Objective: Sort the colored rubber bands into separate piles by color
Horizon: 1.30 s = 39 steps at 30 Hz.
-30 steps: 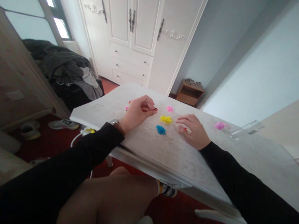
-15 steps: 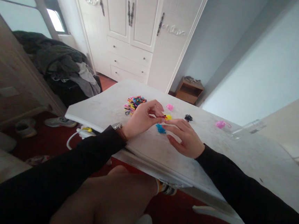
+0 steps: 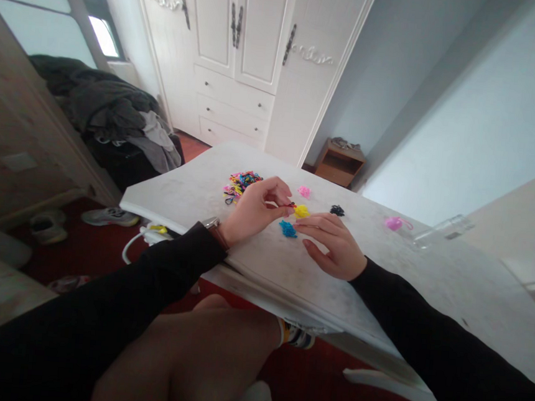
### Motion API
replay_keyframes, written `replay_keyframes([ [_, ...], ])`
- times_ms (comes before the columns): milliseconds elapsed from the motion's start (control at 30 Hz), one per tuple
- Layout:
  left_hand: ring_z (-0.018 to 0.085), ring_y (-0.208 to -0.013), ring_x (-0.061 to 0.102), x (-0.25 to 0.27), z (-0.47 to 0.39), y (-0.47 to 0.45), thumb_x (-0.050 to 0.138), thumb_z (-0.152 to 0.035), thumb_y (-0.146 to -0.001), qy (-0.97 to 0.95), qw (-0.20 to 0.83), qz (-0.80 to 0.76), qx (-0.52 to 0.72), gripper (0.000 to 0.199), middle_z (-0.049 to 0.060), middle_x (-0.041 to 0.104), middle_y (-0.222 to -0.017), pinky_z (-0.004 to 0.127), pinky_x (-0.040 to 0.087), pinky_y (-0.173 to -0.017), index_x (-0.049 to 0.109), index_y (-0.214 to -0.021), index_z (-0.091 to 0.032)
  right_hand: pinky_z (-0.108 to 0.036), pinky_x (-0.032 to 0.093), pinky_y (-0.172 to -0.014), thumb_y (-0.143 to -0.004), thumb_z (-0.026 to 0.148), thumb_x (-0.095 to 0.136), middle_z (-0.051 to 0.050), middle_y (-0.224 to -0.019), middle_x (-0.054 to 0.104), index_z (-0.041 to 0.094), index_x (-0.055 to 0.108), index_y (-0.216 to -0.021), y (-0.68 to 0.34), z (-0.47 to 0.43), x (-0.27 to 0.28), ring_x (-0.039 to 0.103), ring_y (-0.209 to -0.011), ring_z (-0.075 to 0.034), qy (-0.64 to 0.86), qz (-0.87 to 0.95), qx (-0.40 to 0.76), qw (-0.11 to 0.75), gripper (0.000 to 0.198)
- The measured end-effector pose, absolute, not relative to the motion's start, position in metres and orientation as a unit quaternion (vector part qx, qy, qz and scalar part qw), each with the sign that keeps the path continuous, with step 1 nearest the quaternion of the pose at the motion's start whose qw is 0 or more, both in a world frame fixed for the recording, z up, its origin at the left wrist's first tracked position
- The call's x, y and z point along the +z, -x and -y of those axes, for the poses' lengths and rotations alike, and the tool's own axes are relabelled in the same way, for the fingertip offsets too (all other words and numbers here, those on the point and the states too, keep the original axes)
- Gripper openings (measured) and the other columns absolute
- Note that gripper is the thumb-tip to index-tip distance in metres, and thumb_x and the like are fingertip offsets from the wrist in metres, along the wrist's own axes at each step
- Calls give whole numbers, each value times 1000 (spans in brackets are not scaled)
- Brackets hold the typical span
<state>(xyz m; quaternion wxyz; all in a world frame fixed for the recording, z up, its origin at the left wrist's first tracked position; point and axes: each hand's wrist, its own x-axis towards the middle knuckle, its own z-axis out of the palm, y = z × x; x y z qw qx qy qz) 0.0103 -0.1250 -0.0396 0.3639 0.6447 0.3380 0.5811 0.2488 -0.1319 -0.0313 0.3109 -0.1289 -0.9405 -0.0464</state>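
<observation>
My left hand pinches a few small rubber bands, red and dark, between thumb and fingertips above the white table. Just to the right, my right hand hovers with its fingers stretched out and thumb apart, holding nothing I can see. Its fingertips are close to a yellow pile of bands. A blue pile lies nearer to me, between the hands. Behind my left hand sits a mixed heap of coloured bands. A pink pile and a black pile lie farther back.
On the right of the table are a pinkish-purple item with a loop and a clear plastic bottle on its side. A white wardrobe stands behind. Dark clothes are heaped at left.
My right hand's fingers have drawn slightly right, away from my left fingertips, so more of the yellow pile shows. My left hand keeps its pinch. The view has shifted slightly.
</observation>
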Motion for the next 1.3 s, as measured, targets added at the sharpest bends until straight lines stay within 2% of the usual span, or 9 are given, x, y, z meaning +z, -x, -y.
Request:
replay_keyframes([
  [167, 13, -73, 69, -42, 122, -10, 92, -35, -70, -638, 358, -352, 584, 39, 0, 69, -82, 23, 56, -64, 60, -86, -18, -46, 57, -94, -100, 18, 58, -9, -119, 79, 26, 72, -129, -253, 127, -30, 72, -108, -26, 152, 926, -36, 343, 33],
  [300, 13, -73, 69, -43, 120, -13, 86, -25, -74, -639, 347, -359, 585, 30, -1, 69, -82, 22, 55, -64, 59, -84, -19, -47, 55, -93, -100, 23, 58, -7, -108, 80, 25, 79, -109, -265, 104, -29, 70, -100, -27, 257, 896, -39, 361, 23],
  [567, 12, -73, 69, -43, 117, -13, 78, -12, -77, -638, 286, -397, 594, 22, -2, 68, -80, 21, 53, -64, 59, -84, -19, -45, 51, -96, -96, 29, 57, -11, -97, 82, 18, 82, -89, -272, 39, -20, 70, -95, -28, 382, 893, 0, 238, 28],
  [733, 13, -70, 69, -44, 114, -11, 78, -11, -76, -634, 272, -414, 595, 23, -3, 68, -78, 23, 53, -64, 58, -84, -20, -37, 52, -89, -95, 31, 57, -11, -103, 83, 15, 85, -94, -252, 6, -9, 73, -99, -27, 444, 873, 59, 193, 32],
  [933, 13, -67, 71, -43, 113, -11, 79, -10, -74, -623, 291, -420, 592, 26, -3, 70, -75, 23, 54, -63, 57, -85, -20, -35, 52, -92, -93, 26, 59, -11, -103, 83, 15, 85, -93, -238, -5, -3, 73, -99, -26, 467, 867, 58, 165, 28],
  [1067, 13, -69, 72, -44, 114, -11, 80, -10, -73, -624, 316, -405, 588, 28, -3, 73, -77, 23, 56, -65, 57, -87, -20, -39, 53, -90, -91, 26, 63, -11, -99, 81, 15, 82, -90, -240, 18, -2, 71, -96, -26, 432, 869, 12, 242, 22],
  [1167, 14, -71, 74, -45, 116, -12, 81, -12, -73, -636, 328, -392, 577, 29, -2, 75, -79, 23, 57, -66, 58, -90, -21, -36, 56, -81, -95, 34, 65, -9, -101, 82, 19, 82, -99, -238, 49, -2, 72, -94, -24, 375, 874, 88, 297, 23],
  [1300, 15, -75, 76, -47, 119, -12, 80, -15, -76, -668, 323, -375, 555, 28, -1, 78, -82, 22, 58, -67, 61, -96, -21, -33, 58, -76, -95, 38, 69, -9, -106, 82, 20, 82, -106, -228, 85, -5, 73, -88, -20, 331, 874, 166, 313, 25],
])
